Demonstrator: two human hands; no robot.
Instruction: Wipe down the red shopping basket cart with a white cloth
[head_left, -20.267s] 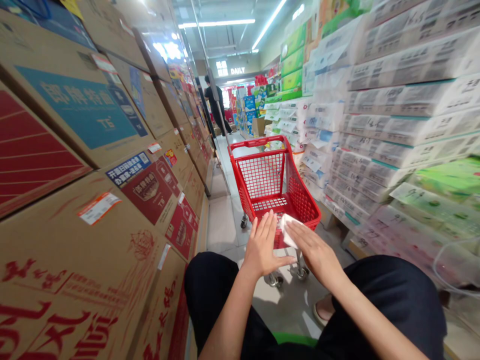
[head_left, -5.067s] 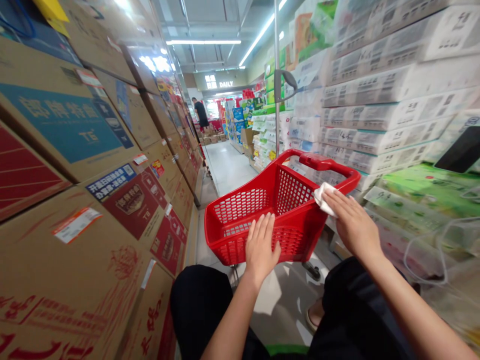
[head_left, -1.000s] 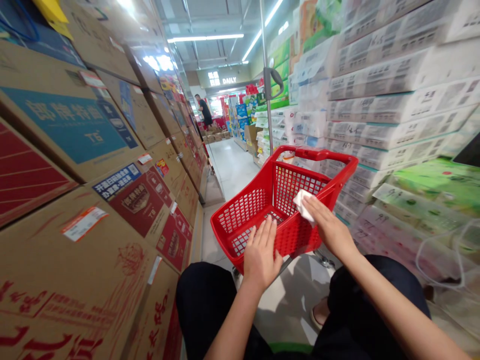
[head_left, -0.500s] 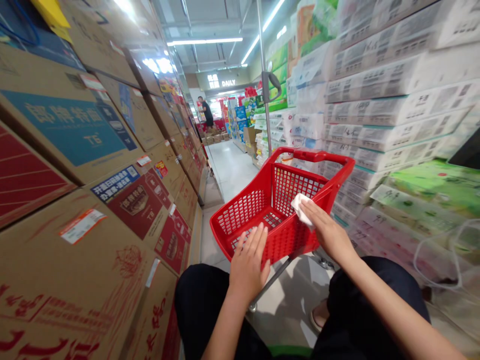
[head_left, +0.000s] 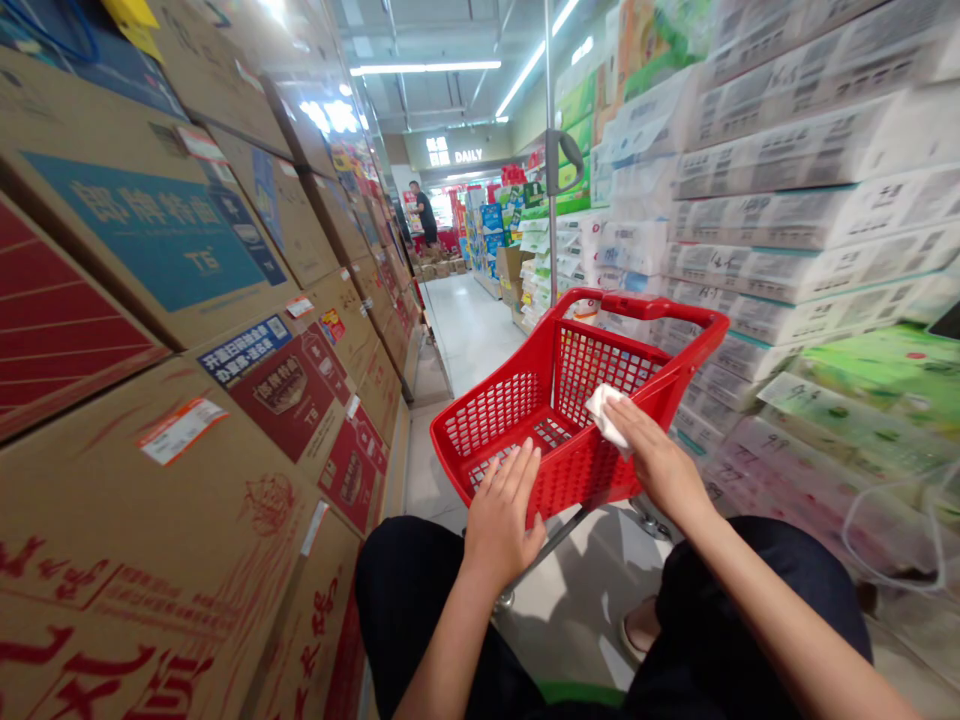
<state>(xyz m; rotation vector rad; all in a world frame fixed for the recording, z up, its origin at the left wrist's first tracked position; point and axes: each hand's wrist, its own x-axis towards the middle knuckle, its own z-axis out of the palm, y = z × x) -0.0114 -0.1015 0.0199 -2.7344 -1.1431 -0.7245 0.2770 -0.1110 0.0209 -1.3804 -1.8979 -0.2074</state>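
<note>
A red plastic shopping cart (head_left: 574, 468) with perforated basket walls stands in front of my knees. My left hand (head_left: 502, 520) lies against the near side of the basket, its fingers stretched out over the rim. In my right hand (head_left: 664, 462) is a crumpled white wipe (head_left: 606, 410), pressed on the basket's near top edge towards the handle end. Part of the wipe is hidden under the fingers. The inside of the basket shows only its red grid floor.
Stacked cardboard cartons (head_left: 202, 480) wall the left side closely. On the right rise piles of white packaged tissue (head_left: 757, 240) and green packs (head_left: 885, 360). A metal pole (head_left: 553, 230) stands behind the cart. Further down the aisle is a person (head_left: 426, 215) in dark clothes.
The view has shifted a little, so the cart and shelves sit slightly further right. Both hands keep nearly the same places on the basket, the right still holding the wipe.
</note>
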